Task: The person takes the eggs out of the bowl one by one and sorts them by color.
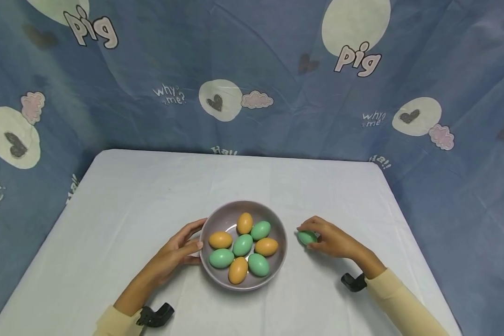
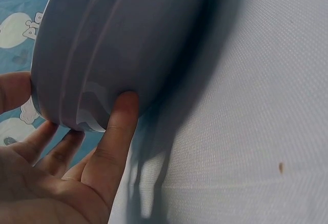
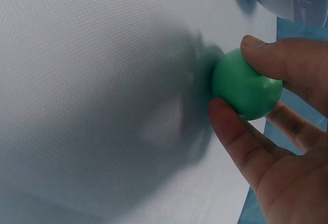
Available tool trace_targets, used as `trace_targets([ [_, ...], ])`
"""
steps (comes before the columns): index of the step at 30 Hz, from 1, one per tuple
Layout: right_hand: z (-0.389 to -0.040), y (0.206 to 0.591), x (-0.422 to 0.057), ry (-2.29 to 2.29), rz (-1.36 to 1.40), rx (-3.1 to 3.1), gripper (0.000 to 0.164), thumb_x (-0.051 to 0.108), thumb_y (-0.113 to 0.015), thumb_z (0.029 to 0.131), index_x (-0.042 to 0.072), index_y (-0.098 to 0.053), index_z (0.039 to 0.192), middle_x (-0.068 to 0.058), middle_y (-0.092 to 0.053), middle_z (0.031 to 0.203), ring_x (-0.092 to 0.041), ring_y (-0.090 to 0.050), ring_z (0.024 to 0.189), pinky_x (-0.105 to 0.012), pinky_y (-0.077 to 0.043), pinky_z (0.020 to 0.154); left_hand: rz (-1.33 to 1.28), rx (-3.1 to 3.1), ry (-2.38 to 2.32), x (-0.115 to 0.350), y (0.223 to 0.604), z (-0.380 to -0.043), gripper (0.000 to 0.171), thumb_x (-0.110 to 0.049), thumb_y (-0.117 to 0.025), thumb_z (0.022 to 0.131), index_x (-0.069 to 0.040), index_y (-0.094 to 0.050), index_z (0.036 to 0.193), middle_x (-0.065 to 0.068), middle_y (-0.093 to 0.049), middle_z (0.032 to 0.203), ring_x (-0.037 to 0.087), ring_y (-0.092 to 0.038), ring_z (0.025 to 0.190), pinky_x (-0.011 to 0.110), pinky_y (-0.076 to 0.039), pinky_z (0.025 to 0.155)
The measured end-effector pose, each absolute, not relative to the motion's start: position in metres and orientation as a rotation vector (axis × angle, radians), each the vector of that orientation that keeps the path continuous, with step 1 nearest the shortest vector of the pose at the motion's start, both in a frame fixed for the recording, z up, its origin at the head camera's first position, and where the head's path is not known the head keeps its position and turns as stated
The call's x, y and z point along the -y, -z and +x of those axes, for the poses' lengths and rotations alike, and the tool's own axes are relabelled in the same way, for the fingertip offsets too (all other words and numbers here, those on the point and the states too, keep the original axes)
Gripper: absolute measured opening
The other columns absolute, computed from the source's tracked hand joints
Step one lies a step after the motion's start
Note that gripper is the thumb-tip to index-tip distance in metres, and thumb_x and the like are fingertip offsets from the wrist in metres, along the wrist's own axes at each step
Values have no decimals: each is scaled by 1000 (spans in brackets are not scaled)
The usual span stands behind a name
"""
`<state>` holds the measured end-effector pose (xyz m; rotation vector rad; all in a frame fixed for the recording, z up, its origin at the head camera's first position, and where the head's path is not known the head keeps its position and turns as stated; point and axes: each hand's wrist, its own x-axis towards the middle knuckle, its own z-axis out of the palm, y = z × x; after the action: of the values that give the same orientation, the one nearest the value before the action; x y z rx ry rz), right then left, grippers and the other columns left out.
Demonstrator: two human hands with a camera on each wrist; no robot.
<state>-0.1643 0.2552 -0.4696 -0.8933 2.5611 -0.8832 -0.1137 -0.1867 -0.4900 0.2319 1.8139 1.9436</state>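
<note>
A round grey-mauve bowl (image 1: 224, 220) stands on the white table, holding several orange eggs (image 1: 238, 270) and several green eggs (image 1: 221, 258). My left hand (image 1: 172, 256) grips its left side, thumb at the rim and fingers against the outer wall. In the left wrist view those fingers touch the bowl's outside (image 2: 118, 39). To the right of the bowl, my right hand (image 1: 333, 239) pinches a single green egg (image 1: 306, 237) at the tabletop. The right wrist view has that egg (image 3: 246, 88) between thumb and fingers, partly covered by them.
A white cloth covers the table (image 1: 172, 182). Behind it and at both sides hangs a blue printed curtain (image 1: 277, 121). Each wrist wears a black camera mount, one on the left (image 1: 155, 316) and one on the right (image 1: 353, 282).
</note>
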Motion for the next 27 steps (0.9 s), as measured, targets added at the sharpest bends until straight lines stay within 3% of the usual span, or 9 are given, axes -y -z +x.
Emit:
trace_targets([
  [27,-162,467,-257,896,-890,-2555,47,5,-77,85,1,-62,129,-14,-58,126,-24,-58,107,-30,-57,77,198,-1816,-1963,184,490,-110,63,-17,-55,101,-16,-27,157,15,-18,165,45,-44,137,46,-58,90],
])
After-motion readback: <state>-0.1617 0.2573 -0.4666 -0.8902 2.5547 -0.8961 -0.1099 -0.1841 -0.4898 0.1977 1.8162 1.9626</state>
